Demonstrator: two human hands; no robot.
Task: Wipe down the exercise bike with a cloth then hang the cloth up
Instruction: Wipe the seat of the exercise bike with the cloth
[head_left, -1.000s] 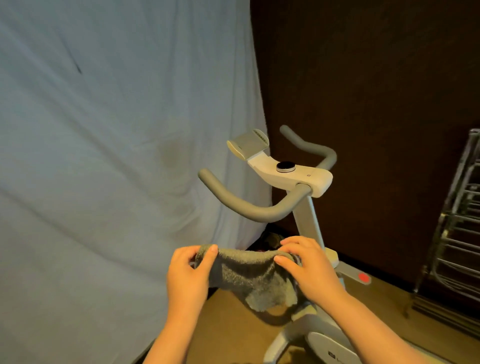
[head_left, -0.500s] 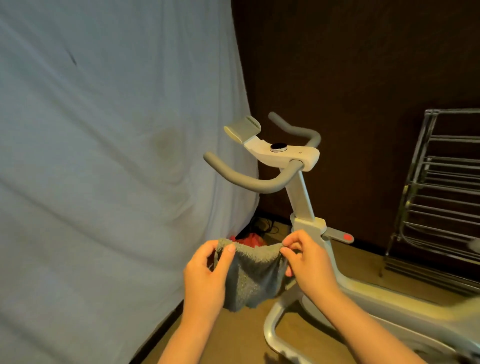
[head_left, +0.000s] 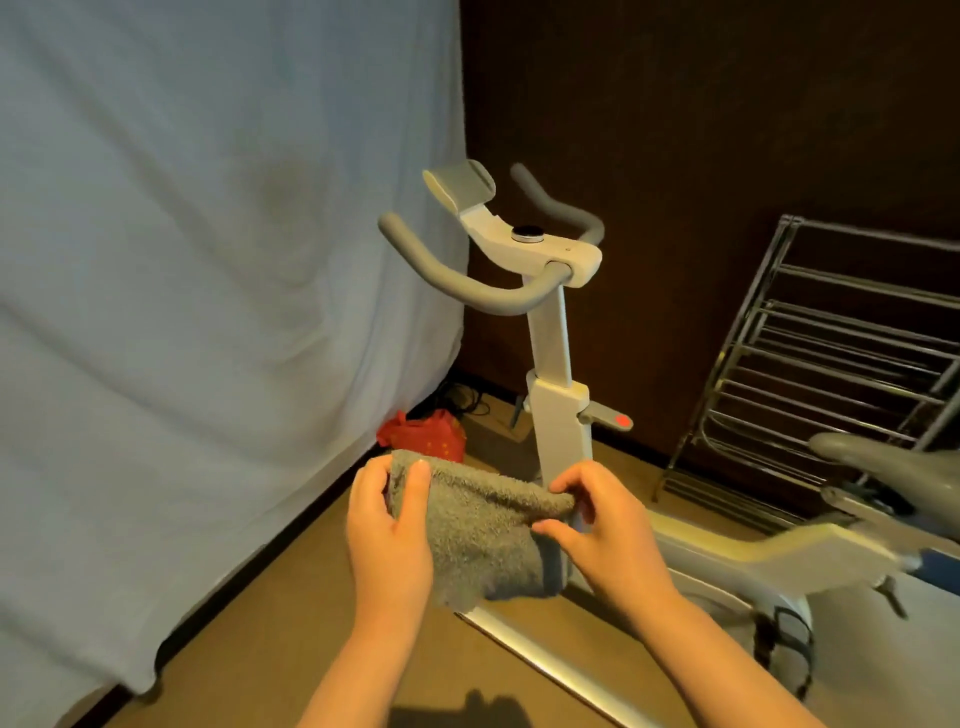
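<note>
Both hands hold the grey terry cloth up in front of the exercise bike: left hand pinching its left corner, right hand gripping the right edge. Judging by this, hanging on the drying rack, far right, remains; whether wiping is finished isn't shown.

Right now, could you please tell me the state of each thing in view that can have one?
Cloth: held up between both hands, lower part hanging, not touching the bike.
Left hand: grips the cloth's left edge.
Right hand: pinches the cloth's right edge.
Bike: upright, untouched.
Rack: unfolded, bars bare.
</note>
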